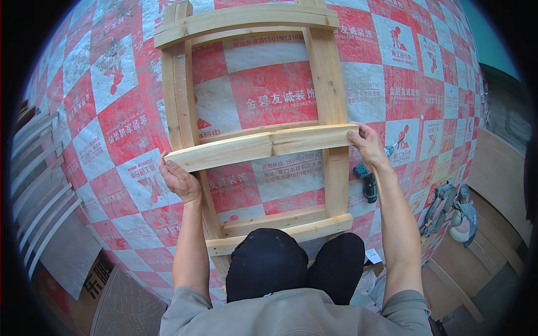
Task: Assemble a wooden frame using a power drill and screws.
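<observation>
Head view: the left hand pinches the left end of a pale wooden slat, and the right hand grips its other end, with the slat spanning the side rails of a ladder-like timber frame. Near the right forearm, a teal-and-black cordless drill lies on red-and-white checked floor sheeting.
</observation>
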The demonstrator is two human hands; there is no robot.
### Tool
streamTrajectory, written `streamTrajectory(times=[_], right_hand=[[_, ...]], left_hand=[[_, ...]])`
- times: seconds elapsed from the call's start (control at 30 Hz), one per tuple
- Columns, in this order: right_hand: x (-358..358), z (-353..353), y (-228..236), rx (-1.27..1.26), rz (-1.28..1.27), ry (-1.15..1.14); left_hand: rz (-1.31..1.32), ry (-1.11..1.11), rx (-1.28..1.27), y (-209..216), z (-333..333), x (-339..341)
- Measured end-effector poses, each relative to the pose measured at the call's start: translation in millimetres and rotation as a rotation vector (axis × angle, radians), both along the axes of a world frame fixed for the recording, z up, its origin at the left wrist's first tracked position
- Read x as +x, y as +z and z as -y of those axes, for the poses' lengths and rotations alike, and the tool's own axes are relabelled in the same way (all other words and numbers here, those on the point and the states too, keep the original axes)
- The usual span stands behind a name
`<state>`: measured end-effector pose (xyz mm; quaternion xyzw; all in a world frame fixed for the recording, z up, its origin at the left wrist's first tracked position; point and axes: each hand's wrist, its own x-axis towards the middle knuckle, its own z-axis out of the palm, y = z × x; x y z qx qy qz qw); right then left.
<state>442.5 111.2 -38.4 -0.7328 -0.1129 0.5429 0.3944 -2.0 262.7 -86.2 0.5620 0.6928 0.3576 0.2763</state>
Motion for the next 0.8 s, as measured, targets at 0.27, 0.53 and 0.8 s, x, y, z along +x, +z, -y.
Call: streamTrajectory(times=[0.27, 0.53, 0.8], right_hand=[[-6.0, -0.3, -1.8, 0.043, 0.024, -0.003], [-2.9, 3.2, -13.9, 0.042, 0.086, 0.023], [-13.9, 0.5, -20.7, 0.050, 0.332, 0.044]], left_hand=[[0.049, -0.004, 0.005, 1.0, -1.3, -8.3], [-0.365, -0.117, 0.003, 30.5, -8.5, -13.9], [-0.342, -0.919, 0.307, 71.3, 0.5, 197.4]])
